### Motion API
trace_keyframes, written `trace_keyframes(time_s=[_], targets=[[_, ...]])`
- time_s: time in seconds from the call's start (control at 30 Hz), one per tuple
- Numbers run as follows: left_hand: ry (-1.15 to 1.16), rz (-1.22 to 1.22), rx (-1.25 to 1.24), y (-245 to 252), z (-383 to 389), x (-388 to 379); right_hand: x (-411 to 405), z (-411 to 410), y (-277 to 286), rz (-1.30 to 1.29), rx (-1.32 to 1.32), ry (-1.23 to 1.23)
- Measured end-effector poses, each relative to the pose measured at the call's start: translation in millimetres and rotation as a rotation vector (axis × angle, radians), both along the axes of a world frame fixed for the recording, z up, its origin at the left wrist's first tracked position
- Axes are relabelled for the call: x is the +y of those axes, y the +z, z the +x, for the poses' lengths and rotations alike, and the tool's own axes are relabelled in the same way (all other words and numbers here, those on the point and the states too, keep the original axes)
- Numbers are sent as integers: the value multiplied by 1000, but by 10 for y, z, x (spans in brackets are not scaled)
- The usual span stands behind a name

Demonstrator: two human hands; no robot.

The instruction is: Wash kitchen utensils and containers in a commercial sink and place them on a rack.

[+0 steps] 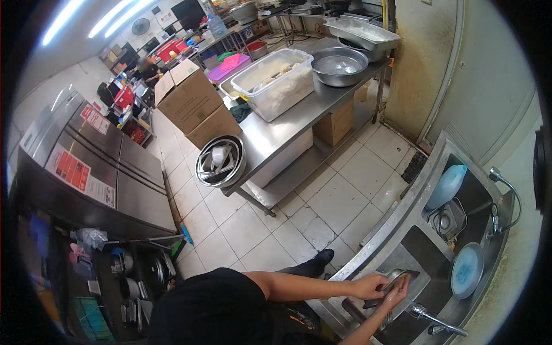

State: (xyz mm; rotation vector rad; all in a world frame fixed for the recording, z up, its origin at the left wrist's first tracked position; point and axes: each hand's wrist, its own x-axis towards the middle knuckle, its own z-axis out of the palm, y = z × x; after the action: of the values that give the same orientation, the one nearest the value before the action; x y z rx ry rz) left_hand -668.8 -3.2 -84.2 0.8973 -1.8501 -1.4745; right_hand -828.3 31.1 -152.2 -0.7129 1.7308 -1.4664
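Note:
Over the near basin of a stainless steel double sink (366, 254), my left hand (370, 286) grips the edge of a small metal container (394, 278). My right hand (397, 293) holds the same container from the other side, with its fingers around the far edge. The container is tilted, and the hands partly cover it. Just beside my right hand is a chrome faucet (431, 318). A round bowl of bluish liquid (468, 269) rests on the sink's back ledge. In the far basin lie a light-blue plastic bottle (446, 185) and some metal pans (446, 220).
A steel worktable (289, 133) carries a plastic tub (276, 86), metal bowls (340, 67) and a tray (362, 34). Cardboard boxes (189, 97) and a basin of utensils (221, 161) are at its left end. A steel refrigerator (103, 159) stands left. Another person (148, 71) is far back.

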Motion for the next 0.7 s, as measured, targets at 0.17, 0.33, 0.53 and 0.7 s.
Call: trace_keyframes(time_s=[0.17, 0.33, 0.53, 0.7], targets=[[6, 17, 2, -50, -77, -103, 295, 267, 470, -140, -349, 115], [-29, 106, -4, -66, -118, -138, 542, 257, 762, -88, -495, 150], [17, 218, 88, -120, -224, -17, 693, 72, 566, -22, -401, -107], [-71, 71, -174, -45, -223, 75, 226, 220, 695, -60, 131, -325]])
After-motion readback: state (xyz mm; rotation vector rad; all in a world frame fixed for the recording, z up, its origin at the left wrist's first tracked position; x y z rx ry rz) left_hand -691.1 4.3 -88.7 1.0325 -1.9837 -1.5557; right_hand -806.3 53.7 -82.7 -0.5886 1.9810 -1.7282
